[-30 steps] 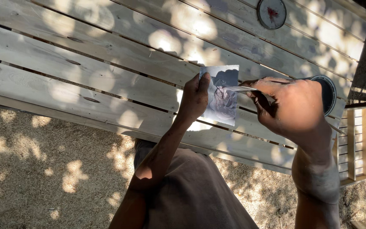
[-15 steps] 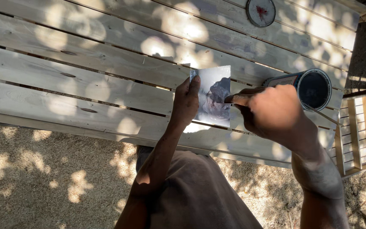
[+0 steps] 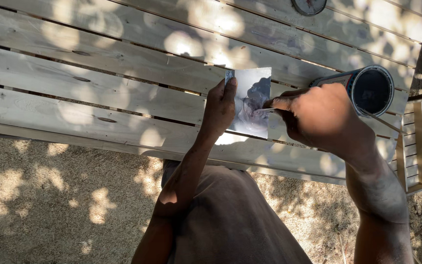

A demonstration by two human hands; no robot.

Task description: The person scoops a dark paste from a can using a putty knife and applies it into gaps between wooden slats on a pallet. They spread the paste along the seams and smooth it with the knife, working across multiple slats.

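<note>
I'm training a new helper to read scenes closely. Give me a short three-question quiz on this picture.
1. True or false: the left hand steadies the small smeared sheet on the slatted wooden surface.
2. The open can lies: A) beyond the right hand, B) on the ground.
3. What does the right hand's grip press to the sheet?

Key: 1 true; 2 A; 3 a thin flat tool, its tip barely visible.
</note>
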